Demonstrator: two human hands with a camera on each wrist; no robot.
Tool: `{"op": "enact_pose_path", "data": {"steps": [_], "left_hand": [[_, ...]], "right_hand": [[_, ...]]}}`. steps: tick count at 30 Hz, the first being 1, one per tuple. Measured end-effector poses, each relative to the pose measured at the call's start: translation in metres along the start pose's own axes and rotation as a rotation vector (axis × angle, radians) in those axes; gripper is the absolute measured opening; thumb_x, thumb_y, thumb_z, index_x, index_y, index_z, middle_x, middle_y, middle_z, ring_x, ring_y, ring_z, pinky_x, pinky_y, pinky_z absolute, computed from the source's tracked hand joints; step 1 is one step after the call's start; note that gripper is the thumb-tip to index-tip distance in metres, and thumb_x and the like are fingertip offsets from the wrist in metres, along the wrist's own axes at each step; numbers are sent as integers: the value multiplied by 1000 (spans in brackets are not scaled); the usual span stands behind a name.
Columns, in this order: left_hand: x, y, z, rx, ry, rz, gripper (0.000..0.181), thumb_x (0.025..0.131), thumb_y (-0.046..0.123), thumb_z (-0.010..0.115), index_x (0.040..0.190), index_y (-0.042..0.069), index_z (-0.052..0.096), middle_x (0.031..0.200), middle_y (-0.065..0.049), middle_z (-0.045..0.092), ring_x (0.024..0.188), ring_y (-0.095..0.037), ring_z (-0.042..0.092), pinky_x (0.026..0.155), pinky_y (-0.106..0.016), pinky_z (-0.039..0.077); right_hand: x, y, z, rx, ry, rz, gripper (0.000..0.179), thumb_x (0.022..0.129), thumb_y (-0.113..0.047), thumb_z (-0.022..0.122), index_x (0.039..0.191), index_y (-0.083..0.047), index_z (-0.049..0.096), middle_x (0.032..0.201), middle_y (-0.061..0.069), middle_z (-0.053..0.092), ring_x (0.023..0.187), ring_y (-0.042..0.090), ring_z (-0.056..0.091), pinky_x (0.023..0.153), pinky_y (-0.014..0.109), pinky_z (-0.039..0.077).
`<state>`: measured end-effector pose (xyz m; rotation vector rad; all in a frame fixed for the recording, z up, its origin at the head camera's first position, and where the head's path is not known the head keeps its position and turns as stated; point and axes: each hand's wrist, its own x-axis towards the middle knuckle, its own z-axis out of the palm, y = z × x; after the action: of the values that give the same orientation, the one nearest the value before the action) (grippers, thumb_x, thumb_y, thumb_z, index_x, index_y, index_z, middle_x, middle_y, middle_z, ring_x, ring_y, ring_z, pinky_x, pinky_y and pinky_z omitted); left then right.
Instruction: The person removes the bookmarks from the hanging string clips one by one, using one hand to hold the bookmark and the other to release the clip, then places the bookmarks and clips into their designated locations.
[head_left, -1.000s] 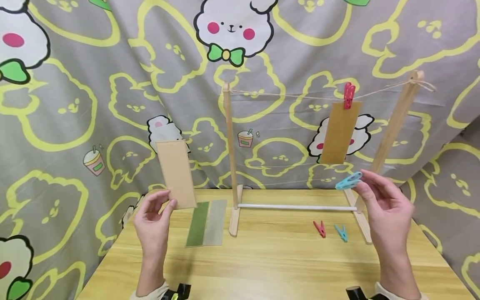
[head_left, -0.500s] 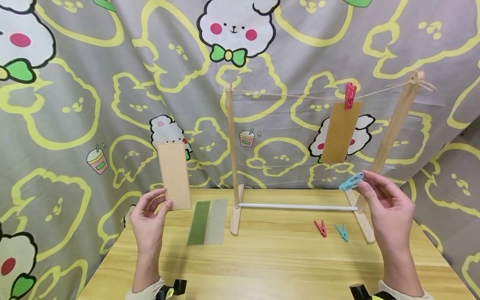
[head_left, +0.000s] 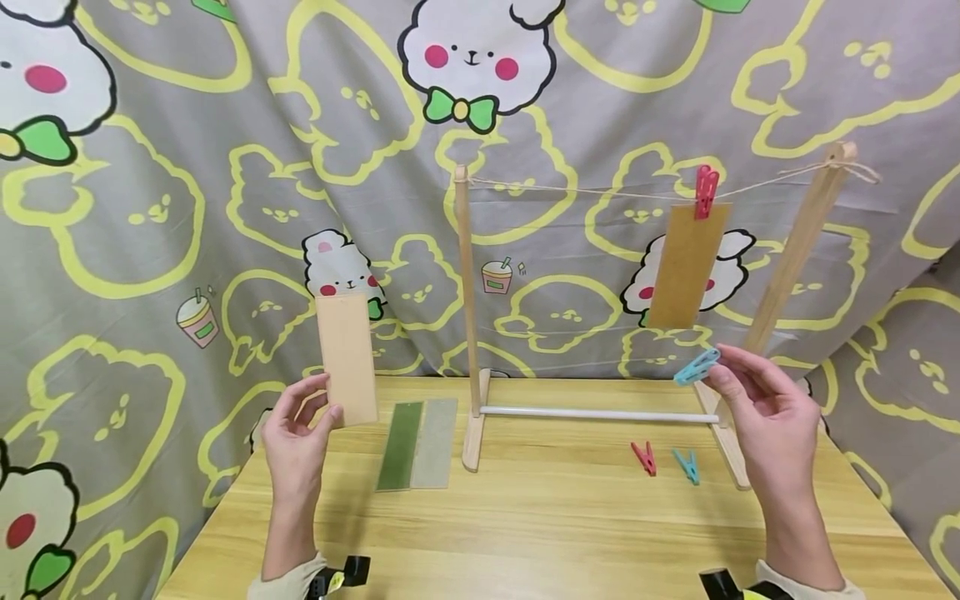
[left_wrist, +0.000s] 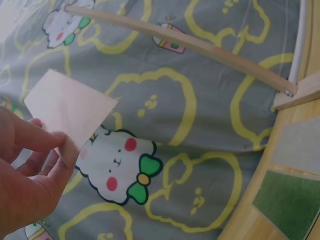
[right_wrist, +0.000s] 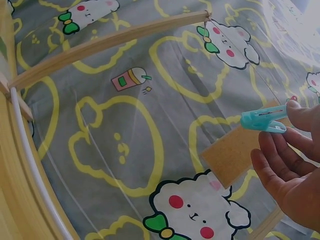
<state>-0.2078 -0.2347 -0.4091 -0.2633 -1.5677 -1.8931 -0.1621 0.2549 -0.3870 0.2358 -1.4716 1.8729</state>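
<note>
My left hand [head_left: 296,437] pinches the lower left edge of a pale peach rectangular card [head_left: 348,358], held upright above the table. In the left wrist view, thumb and fingertips grip that card [left_wrist: 70,107] at its near edge. My right hand [head_left: 772,417] pinches a blue clothespin [head_left: 697,367] between thumb and fingers, below the hanging card. The right wrist view shows the same clothespin [right_wrist: 262,119] pointing left, away from the palm. A brown card [head_left: 688,267] hangs from the string [head_left: 570,189], clipped by a red clothespin [head_left: 706,192].
Wooden posts [head_left: 467,292] carry the string, with a white rod [head_left: 600,414] joining their feet. A green card [head_left: 401,446] and a grey card [head_left: 435,443] lie side by side on the table [head_left: 525,533]. A red clothespin [head_left: 643,458] and a blue one [head_left: 686,467] lie near the right foot.
My left hand has shifted slightly left and lowered the peach card a little. The right hand keeps its grip on the blue clothespin with only slight movement. The head view has turned slightly.
</note>
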Motion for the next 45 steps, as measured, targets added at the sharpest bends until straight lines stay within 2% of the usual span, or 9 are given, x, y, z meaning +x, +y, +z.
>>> {"op": "enact_pose_path", "data": {"steps": [5,11,14,19,25,32,38,45], "left_hand": [[2,-3,-3,19,22,-53,45,78,-36,59,120,-19,60,117,-15,65,92,-21,66,73,-20,59],[5,-5,-9,73,79,-117,38,84,-29,61,118,-13,65,113,-14,65,89,-18,67,74,-19,58],[5,-6,-11,85,88,-136,37,85,-27,63,118,-12,65,113,-13,65,89,-17,67,73,-19,58],[6,-10,-15,112,88,-141,37,84,-27,63,116,-9,68,114,-15,65,88,-17,67,71,-18,58],[7,-16,-17,151,76,-141,38,84,-29,61,114,-8,69,116,-16,65,90,-17,67,76,-17,57],[7,-22,-18,189,69,-148,41,83,-29,58,117,-11,67,114,-13,64,90,-17,66,72,-15,56],[7,-28,-20,209,60,-149,40,82,-30,57,118,-15,65,111,-10,65,90,-16,66,78,-16,55],[6,-33,-19,176,73,-218,40,83,-30,57,119,-15,64,108,-8,64,84,-13,67,68,-15,55]], "right_hand": [[0,3,-1,-10,-2,17,31,91,18,63,122,22,60,102,12,74,87,15,74,86,22,57],[0,9,-1,-27,-16,16,30,91,18,63,121,23,60,101,10,74,85,14,74,85,22,57],[1,12,-1,-27,-14,26,30,92,17,63,121,23,60,101,10,74,84,14,74,84,22,58],[2,18,-3,-38,-4,44,29,92,16,64,120,22,61,100,9,75,83,13,74,83,23,58],[4,24,-4,-78,19,88,28,92,14,66,119,20,63,99,9,74,82,12,74,81,22,58],[4,32,-6,-112,24,140,29,92,9,69,119,17,66,98,9,74,81,14,74,81,22,58],[3,38,-8,-153,7,147,29,92,6,71,119,15,66,97,7,74,81,12,73,79,20,58],[2,44,-7,-160,0,162,29,93,4,70,119,16,65,100,5,74,82,13,74,80,20,58]]}}
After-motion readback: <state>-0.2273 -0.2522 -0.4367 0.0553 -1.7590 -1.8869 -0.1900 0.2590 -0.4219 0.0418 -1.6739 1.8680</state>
